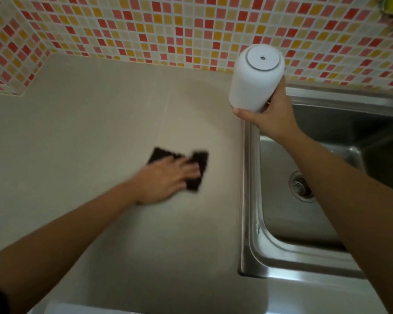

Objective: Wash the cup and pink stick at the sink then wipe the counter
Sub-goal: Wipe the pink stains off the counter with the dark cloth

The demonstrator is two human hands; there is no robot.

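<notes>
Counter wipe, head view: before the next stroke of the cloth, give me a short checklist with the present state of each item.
1. Dark cloth flat on the counter under the left hand: ok, though blurred.
2. White cup lifted clear of the counter, upside down in the right hand: ok.
3. Counter around the cloth free of things to knock: ok.
4. Cloth short of the sink rim: ok.
5. Pink stick located: cannot tell, not in view.
6. Counter already clean or wet: cannot tell.
</notes>
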